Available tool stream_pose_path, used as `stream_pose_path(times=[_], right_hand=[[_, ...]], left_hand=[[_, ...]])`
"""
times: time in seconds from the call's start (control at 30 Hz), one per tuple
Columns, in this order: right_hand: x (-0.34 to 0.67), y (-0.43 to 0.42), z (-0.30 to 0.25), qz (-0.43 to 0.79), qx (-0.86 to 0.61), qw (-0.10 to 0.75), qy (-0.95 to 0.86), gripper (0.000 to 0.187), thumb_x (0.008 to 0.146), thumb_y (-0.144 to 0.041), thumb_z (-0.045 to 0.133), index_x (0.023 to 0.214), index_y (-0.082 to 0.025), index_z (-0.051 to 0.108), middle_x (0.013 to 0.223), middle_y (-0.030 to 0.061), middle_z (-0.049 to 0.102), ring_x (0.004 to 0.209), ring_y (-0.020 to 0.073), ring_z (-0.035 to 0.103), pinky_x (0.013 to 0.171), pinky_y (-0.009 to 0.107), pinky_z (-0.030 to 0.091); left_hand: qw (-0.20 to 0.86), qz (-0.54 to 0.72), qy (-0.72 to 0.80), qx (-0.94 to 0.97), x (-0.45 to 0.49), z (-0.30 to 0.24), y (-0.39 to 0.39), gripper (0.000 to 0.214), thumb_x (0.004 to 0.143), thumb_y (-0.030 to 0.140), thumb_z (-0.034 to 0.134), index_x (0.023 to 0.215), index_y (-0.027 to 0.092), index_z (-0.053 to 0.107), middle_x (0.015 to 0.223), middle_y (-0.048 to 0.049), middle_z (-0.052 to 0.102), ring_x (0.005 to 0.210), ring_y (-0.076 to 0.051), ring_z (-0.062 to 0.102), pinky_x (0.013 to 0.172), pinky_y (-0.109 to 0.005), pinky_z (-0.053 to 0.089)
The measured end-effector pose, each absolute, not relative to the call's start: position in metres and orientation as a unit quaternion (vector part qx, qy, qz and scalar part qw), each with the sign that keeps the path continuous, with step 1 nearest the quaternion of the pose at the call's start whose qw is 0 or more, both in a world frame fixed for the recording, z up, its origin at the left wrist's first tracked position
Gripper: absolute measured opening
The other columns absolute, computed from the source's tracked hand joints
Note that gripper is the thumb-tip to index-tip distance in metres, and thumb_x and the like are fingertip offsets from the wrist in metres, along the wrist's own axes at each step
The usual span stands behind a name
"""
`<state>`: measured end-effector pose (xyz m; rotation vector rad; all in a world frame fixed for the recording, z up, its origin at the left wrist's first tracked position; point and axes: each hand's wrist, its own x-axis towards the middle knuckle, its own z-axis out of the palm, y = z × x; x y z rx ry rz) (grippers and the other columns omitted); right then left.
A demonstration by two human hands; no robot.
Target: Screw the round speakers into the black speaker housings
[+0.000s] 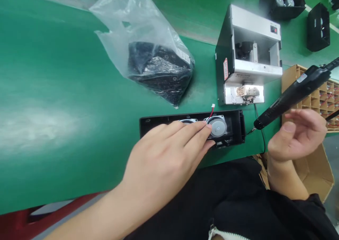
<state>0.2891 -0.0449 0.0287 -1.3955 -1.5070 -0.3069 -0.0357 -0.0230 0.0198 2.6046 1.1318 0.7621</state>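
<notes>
A long black plastic housing lies on the green table with two round speakers in it. The right-hand speaker shows its grey back, and a red wire with a white plug rises beside it. My left hand reaches across the housing, its fingers close together and its fingertips on that speaker's left edge. Beneath the fingers, the other speaker is mostly covered. Off to the right, my right hand is open with loosely curled fingers, just below a black electric screwdriver. The screwdriver's tip points at the housing's right end.
Behind the housing sits a clear plastic bag of black parts. A silver and black machine stands beyond the housing's right end. At the right is a divided cardboard box with wired parts. More black housings are at the far right.
</notes>
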Motion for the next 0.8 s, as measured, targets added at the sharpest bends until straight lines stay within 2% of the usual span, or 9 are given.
stream_pose_path(times=[0.07,0.13,0.23,0.33,0.43,0.53,0.63,0.8], right_hand=[[0.295,-0.039,0.018,-0.078,-0.621,0.501,-0.598,0.066,0.116,-0.052,0.073,0.178,-0.035,0.062,0.160,0.0243,0.070,0.142,0.0490,0.079,0.106,0.072,0.074],[0.300,-0.029,0.009,0.029,-0.637,0.492,-0.592,0.069,0.119,-0.061,0.068,0.180,-0.032,0.055,0.158,0.0244,0.074,0.139,0.0439,0.083,0.103,0.063,0.076],[0.306,-0.014,-0.001,0.200,-0.602,0.506,-0.584,0.059,0.125,-0.069,0.051,0.174,-0.036,0.053,0.129,0.0128,0.085,0.097,0.0290,0.088,0.084,0.047,0.075],[0.309,-0.004,-0.009,0.308,-0.569,0.529,-0.549,0.076,0.122,-0.085,0.043,0.182,-0.038,0.042,0.103,0.0027,0.081,0.070,0.0238,0.077,0.067,0.041,0.067],[0.312,0.000,-0.011,0.340,-0.573,0.530,-0.525,0.103,0.111,-0.104,0.040,0.189,-0.037,0.033,0.087,-0.0023,0.069,0.057,0.0240,0.064,0.053,0.041,0.056],[0.317,-0.003,-0.007,0.354,-0.571,0.515,-0.532,0.116,0.105,-0.112,0.030,0.192,-0.036,0.030,0.083,-0.0034,0.062,0.053,0.0236,0.059,0.049,0.043,0.052],[0.322,-0.010,-0.004,0.362,-0.562,0.509,-0.542,0.115,0.108,-0.109,0.021,0.196,-0.036,0.025,0.085,-0.0022,0.062,0.053,0.0233,0.059,0.048,0.043,0.054],[0.322,-0.021,-0.002,0.338,-0.538,0.536,-0.555,0.101,0.114,-0.102,0.028,0.194,-0.040,0.034,0.085,-0.0017,0.066,0.055,0.0229,0.060,0.049,0.041,0.057]], left_hand=[[0.090,0.237,0.393,0.884,-0.025,0.016,-0.021,0.025,0.125,0.030,0.074,0.144,0.026,0.090,0.133,-0.0105,0.097,0.098,-0.033,0.090,0.085,-0.050,0.069],[0.095,0.201,0.400,0.889,-0.018,0.012,-0.018,0.031,0.125,0.035,0.073,0.150,0.023,0.089,0.132,-0.0143,0.097,0.097,-0.037,0.089,0.083,-0.053,0.069],[0.095,0.150,0.384,0.906,-0.013,0.009,-0.010,0.039,0.126,0.035,0.068,0.156,0.018,0.087,0.129,-0.0177,0.096,0.095,-0.038,0.088,0.078,-0.052,0.068],[0.096,0.150,0.378,0.908,-0.011,0.008,-0.004,0.035,0.126,0.030,0.067,0.152,0.020,0.089,0.126,-0.0153,0.096,0.095,-0.035,0.089,0.076,-0.048,0.065],[0.116,0.161,0.387,0.900,-0.012,0.006,-0.002,0.031,0.126,0.031,0.069,0.148,0.027,0.091,0.126,-0.0098,0.098,0.096,-0.032,0.091,0.075,-0.043,0.063],[0.121,0.167,0.394,0.896,-0.014,0.004,-0.003,0.034,0.126,0.031,0.069,0.151,0.030,0.091,0.129,-0.0086,0.098,0.100,-0.032,0.092,0.075,-0.042,0.064],[0.115,0.163,0.387,0.900,-0.014,0.004,-0.004,0.036,0.126,0.034,0.067,0.153,0.028,0.090,0.131,-0.0099,0.098,0.102,-0.033,0.093,0.075,-0.042,0.064],[0.097,0.146,0.366,0.914,-0.014,0.009,0.002,0.040,0.130,0.034,0.058,0.151,0.021,0.089,0.131,-0.0132,0.098,0.101,-0.032,0.092,0.069,-0.043,0.060]])
